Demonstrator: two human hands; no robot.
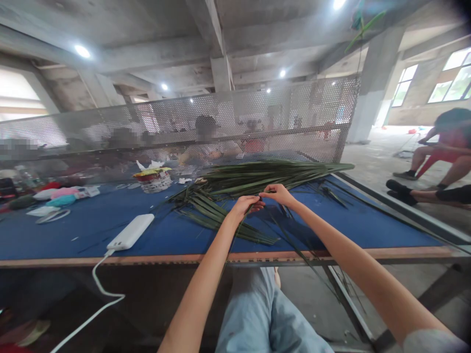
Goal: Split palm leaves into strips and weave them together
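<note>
Light jeans (pixel 253 314) under table edge | left hand (pixel 243 206), right hand (pixel 279 194): narrow pinch on thin palm leaf strip (pixel 247 218) | strip above palm fronds (pixel 257 179) on blue table (pixel 91 235) | power bank (pixel 130 231) left

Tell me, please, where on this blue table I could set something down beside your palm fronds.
Blue surface shows right of the palm fronds, and another patch lies left of the white power bank. It is crowded at far left among cloth bundles, by the woven basket, and around your left hand and right hand.
</note>
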